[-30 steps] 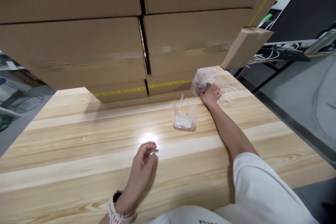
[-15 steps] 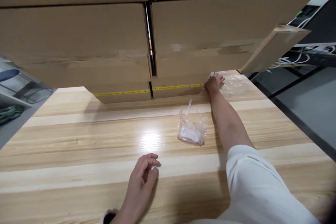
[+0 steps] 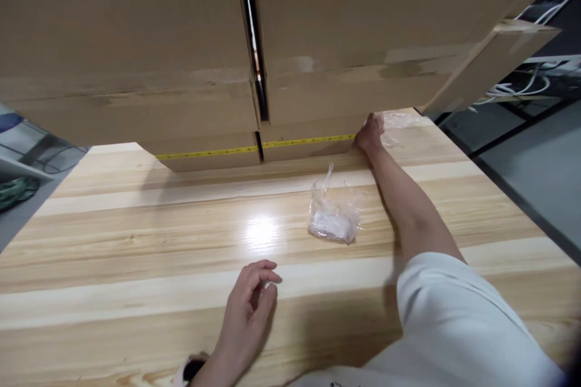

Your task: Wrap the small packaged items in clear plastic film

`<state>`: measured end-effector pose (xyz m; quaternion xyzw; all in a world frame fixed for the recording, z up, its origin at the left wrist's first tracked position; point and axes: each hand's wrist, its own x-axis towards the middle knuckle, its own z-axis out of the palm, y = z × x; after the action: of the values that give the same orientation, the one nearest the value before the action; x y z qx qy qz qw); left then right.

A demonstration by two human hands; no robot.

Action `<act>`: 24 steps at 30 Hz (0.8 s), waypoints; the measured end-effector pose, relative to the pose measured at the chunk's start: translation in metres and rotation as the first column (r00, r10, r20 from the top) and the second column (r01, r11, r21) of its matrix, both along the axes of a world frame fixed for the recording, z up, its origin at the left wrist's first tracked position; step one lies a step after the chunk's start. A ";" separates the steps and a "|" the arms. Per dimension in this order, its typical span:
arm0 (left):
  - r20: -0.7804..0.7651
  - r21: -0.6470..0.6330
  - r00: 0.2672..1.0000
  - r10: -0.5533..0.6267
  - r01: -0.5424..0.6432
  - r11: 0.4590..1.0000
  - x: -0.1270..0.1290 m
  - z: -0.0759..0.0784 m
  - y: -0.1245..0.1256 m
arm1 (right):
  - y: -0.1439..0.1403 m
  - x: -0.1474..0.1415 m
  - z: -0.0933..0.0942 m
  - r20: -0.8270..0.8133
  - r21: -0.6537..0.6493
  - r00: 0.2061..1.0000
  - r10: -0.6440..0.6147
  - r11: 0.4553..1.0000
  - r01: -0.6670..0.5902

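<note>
My left hand rests on the wooden table, fingers loosely curved and thumb apart, holding nothing. Stretched out to the table's far right, my right hand is beside the cardboard boxes, its fingers curled at a clear plastic bag. The fingertips are partly hidden, but they appear closed on the bag's left end. Between my two hands, a second clear plastic bag lies on the table with something whitish in its lower part; I cannot make out what it is.
Stacked cardboard boxes form a wall at the back, with a narrow gap between columns. Yellow measuring tape runs along their lower part. A box flap sticks out at the right. White cables hang beyond the wooden table.
My right hand's fingers have curled inward at the far bag, where they were more spread before. My left hand stays on the table. The view has tilted slightly downward.
</note>
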<state>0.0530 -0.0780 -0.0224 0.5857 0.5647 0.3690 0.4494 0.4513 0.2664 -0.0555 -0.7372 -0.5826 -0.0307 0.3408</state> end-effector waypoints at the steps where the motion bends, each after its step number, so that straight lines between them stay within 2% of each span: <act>1: 0.012 -0.001 1.000 -0.003 0.003 1.000 0.000 0.000 0.000 | -0.022 -0.003 0.000 -0.054 0.053 0.998 -0.041 0.998 0.044; 2: 0.029 -0.004 1.000 -0.007 0.008 1.000 0.000 0.000 0.000 | -0.048 -0.009 0.000 -0.092 0.091 0.994 -0.067 0.993 0.075; 3: 0.049 -0.007 0.999 -0.011 0.011 1.000 0.000 -0.001 0.000 | -0.077 -0.016 -0.001 -0.232 0.192 0.972 -0.031 0.978 0.077; 4: 0.071 -0.012 0.997 -0.014 0.015 1.000 0.000 -0.002 0.000 | -0.109 -0.026 -0.001 -0.376 0.246 0.926 0.017 0.966 0.083; 5: 0.094 -0.018 0.995 -0.019 0.021 1.000 0.000 -0.002 0.000 | -0.142 -0.038 -0.001 -0.484 0.233 0.872 0.081 0.972 0.040; 7: 0.148 -0.035 0.989 -0.031 0.037 0.999 0.000 -0.003 -0.001 | -0.202 -0.064 -0.001 -0.604 0.157 0.772 0.199 0.979 -0.130; 8: 0.177 -0.047 0.984 -0.036 0.045 0.998 0.000 -0.002 -0.002 | -0.228 -0.078 0.000 -0.611 0.121 0.745 0.269 0.961 -0.248; 10: 0.238 -0.083 0.970 -0.042 0.064 0.995 0.001 -0.001 -0.003 | -0.265 -0.107 0.003 -0.545 0.020 0.733 0.408 0.880 -0.475; 12: 0.310 -0.135 0.950 -0.037 0.082 0.987 0.002 0.002 -0.003 | -0.284 -0.133 0.008 -0.453 -0.027 0.722 0.523 0.802 -0.597; 13: 0.354 -0.168 0.935 -0.023 0.087 0.982 0.002 0.003 -0.003 | -0.288 -0.144 0.011 -0.446 -0.031 0.710 0.545 0.783 -0.621; 15: 0.448 -0.243 0.893 0.038 0.081 0.967 0.003 0.005 -0.002 | -0.293 -0.166 0.017 -0.555 -0.009 0.664 0.501 0.794 -0.607; 16: 0.491 -0.282 0.868 0.078 0.073 0.957 0.003 0.005 -0.002 | -0.296 -0.177 0.019 -0.651 0.012 0.614 0.446 0.815 -0.579; 19: 0.612 -0.353 0.779 0.137 0.113 0.929 0.001 0.007 0.000 | -0.310 -0.208 0.020 -0.858 0.092 0.398 0.324 0.860 -0.502; 21: 0.695 -0.322 0.712 0.098 0.187 0.928 0.000 0.006 0.002 | -0.324 -0.228 0.019 -0.893 0.141 0.304 0.331 0.848 -0.511; 24: 0.772 -0.260 0.632 0.071 0.211 0.942 -0.004 0.002 0.008 | -0.343 -0.249 0.018 -0.893 0.174 0.255 0.370 0.808 -0.564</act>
<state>0.0492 -0.0702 -0.0202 0.3104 0.3474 0.4669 0.7516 0.2026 -0.0763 -0.0375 -0.4546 -0.4982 0.5231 0.5211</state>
